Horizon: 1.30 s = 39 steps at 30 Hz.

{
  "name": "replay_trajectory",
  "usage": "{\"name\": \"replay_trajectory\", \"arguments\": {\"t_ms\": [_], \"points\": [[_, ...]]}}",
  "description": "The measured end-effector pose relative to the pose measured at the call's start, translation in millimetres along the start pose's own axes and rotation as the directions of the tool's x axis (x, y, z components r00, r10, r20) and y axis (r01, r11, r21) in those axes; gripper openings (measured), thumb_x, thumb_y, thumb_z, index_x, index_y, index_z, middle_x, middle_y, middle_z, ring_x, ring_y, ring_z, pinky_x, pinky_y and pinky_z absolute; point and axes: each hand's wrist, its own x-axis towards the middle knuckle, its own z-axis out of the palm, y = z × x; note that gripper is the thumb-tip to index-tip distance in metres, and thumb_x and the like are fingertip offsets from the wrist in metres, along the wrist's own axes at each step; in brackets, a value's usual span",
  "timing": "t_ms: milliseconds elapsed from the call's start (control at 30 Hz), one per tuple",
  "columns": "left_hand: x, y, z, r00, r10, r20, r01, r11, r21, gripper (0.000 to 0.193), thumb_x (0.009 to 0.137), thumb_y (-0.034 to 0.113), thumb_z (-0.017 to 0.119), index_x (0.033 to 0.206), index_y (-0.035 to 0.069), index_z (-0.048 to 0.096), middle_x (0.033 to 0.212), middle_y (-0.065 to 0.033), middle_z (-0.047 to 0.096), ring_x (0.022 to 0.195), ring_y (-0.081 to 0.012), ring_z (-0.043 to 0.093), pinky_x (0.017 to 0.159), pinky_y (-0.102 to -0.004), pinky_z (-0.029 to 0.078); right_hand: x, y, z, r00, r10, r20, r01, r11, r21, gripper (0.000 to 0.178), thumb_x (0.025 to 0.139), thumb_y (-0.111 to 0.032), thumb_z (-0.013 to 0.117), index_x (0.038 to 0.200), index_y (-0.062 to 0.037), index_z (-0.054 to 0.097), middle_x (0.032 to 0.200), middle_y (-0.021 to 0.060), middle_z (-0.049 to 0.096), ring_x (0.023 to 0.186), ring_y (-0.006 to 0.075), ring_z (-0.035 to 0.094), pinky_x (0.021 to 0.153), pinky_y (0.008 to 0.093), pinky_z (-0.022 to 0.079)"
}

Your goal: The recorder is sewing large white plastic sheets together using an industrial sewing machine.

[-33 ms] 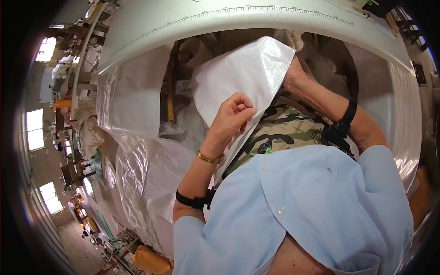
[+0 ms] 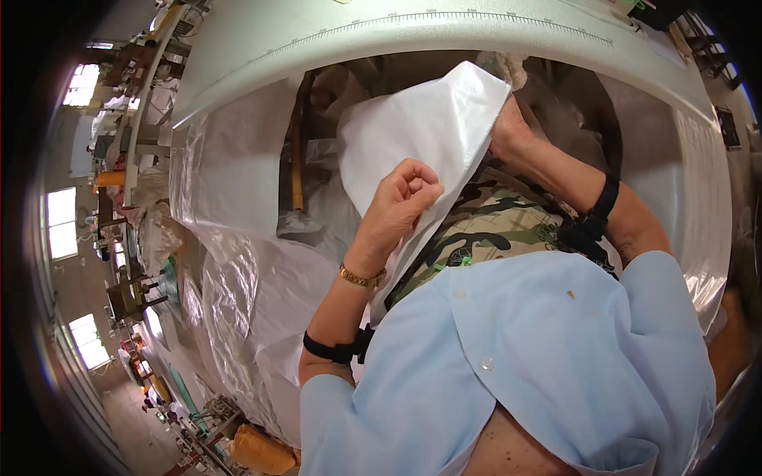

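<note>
Inspector: State the position of the white sheet.
Recorder: Over the person's lap, just below the curved near edge of the desk. Its upper corner points toward that edge; one side slants down to the left, along the camouflage cloth.
Inspector: Condition of the hands?
Recorder: The left hand lies over the sheet's slanting side, fingers curled narrow toward the thumb. Whether it pinches the material, I cannot tell. The right hand is at the sheet's right edge near the corner, its fingers hidden behind the sheet; its grip cannot be determined.
Inspector: Obstructions?
Recorder: The sheet covers part of the space under the desk. A brown pole stands left of it. Shiny plastic sheeting spreads in creases to the left, and another wrapped sheet hangs at the right.
Inspector: Other items?
Recorder: A pale fluffy piece just beside the sheet's corner, and an orange-yellow bundle at lower left.
</note>
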Motion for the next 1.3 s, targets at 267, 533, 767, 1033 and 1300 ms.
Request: {"name": "replay_trajectory", "arguments": {"t_ms": [267,533,767,1033,1300], "points": [[-71.2,56.1,-104.2,0.557,0.802,-0.215,-0.408,0.489,0.771,0.025,0.086,-0.002,0.07,0.109,-0.002,0.061,0.087,-0.0026,0.062,0.083,-0.0122,0.06,0.072,-0.026,0.053,-50.0,-76.0,32.1,0.648,-0.379,0.66,0.76,0.379,-0.528,0.005,0.079,-0.004,0.056,0.083,-0.0045,0.059,0.074,0.014,0.057,0.068,0.0276,0.056,0.063,0.0324,0.044],[-172.2,221.5,-253.6,0.153,0.932,-0.328,-0.209,0.355,0.911,0.032,0.095,0.025,0.053,0.108,0.0,0.069,0.103,-0.0078,0.067,0.08,-0.0155,0.062,0.071,-0.028,0.05,-42.3,-96.2,-118.6,0.8,-0.541,0.26,0.354,0.075,-0.932,0.017,0.092,-0.016,0.053,0.093,-0.0006,0.061,0.083,0.0199,0.06,0.078,0.041,0.058,0.067,0.0421,0.046],[-243.0,357.5,-317.2,-0.117,0.845,-0.522,-0.037,0.521,0.853,0.032,0.091,0.03,0.067,0.105,0.001,0.07,0.068,0.0035,0.051,0.062,-0.005,0.045,0.058,-0.0224,0.036,-45.2,-61.5,-268.5,0.758,-0.652,0.013,0.11,0.109,-0.988,0.025,0.096,-0.02,0.052,0.098,0.0044,0.059,0.083,0.0255,0.057,0.075,0.0392,0.051,0.068,0.0388,0.044],[-45.6,222.1,-66.1,0.681,0.632,0.371,-0.316,-0.203,0.927,0.087,0.076,0.026,0.077,0.147,0.0,0.034,0.153,-0.0183,0.034,0.142,-0.0286,0.032,0.117,-0.0407,0.023,-56.0,-51.6,-265.5,0.852,-0.523,-0.023,0.028,0.089,-0.996,0.025,0.092,-0.022,0.056,0.089,0.0026,0.06,0.082,0.0244,0.06,0.078,0.0437,0.056,0.069,0.0455,0.044],[-5.2,110.3,-1.0,0.867,0.286,0.408,-0.498,0.475,0.726,0.062,0.073,0.029,0.083,0.12,-0.002,0.059,0.132,-0.0203,0.057,0.125,-0.0331,0.054,0.104,-0.0376,0.04,-32.2,-88.6,-166.4,0.95,-0.265,0.167,0.1,-0.25,-0.963,0.07,0.082,-0.041,0.065,0.136,-0.0022,0.045,0.135,0.0205,0.049,0.127,0.0364,0.043,0.1,0.0485,0.035]]}}
